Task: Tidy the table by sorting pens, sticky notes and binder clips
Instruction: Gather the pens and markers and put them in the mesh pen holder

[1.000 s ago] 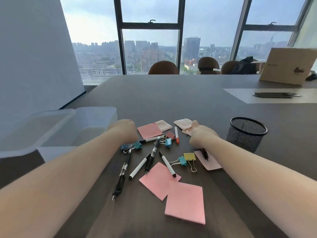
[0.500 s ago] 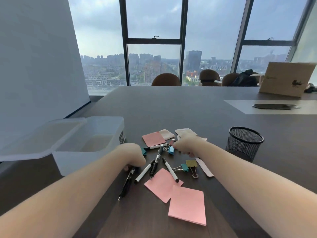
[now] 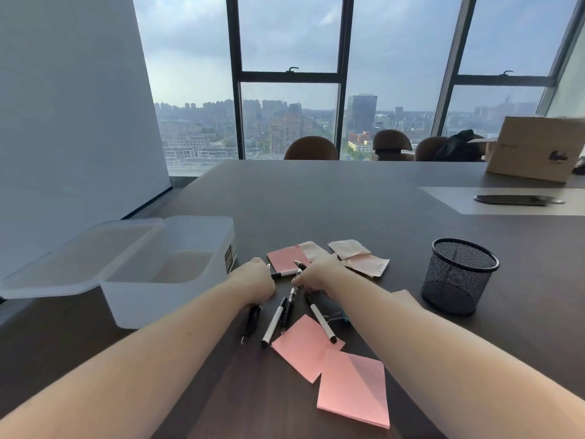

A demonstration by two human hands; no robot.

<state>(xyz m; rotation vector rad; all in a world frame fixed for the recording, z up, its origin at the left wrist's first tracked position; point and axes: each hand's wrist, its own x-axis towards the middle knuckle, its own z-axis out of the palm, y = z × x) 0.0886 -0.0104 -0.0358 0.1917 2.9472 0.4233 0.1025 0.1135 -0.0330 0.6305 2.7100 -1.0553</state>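
Observation:
Several pens lie in a loose pile on the dark table: a black pen [image 3: 251, 323], a white marker [image 3: 273, 323], another black pen [image 3: 288, 308] and a white marker [image 3: 321, 321] lying across a pink sticky note [image 3: 304, 346]. More pink notes sit near me [image 3: 354, 388] and behind the hands [image 3: 283, 259]. Pale notes [image 3: 367, 264] lie at the back right. A teal binder clip [image 3: 341, 318] peeks out by my right forearm. My left hand [image 3: 256, 280] is curled knuckles-up on the table, its contents hidden. My right hand [image 3: 319, 274] grips a black pen whose tip [image 3: 300, 265] sticks out.
A clear plastic box [image 3: 164, 280] with its lid [image 3: 79, 258] hinged open stands at the left. A black mesh pen cup [image 3: 459, 274] stands at the right. A cardboard box [image 3: 535, 147] and a dark flat object [image 3: 519, 199] lie far right. Chairs line the far edge.
My hands have moved closer together over the pile. The left hand now covers the spot where the blue and teal clips lay. The right hand moved left, uncovering the pale notes.

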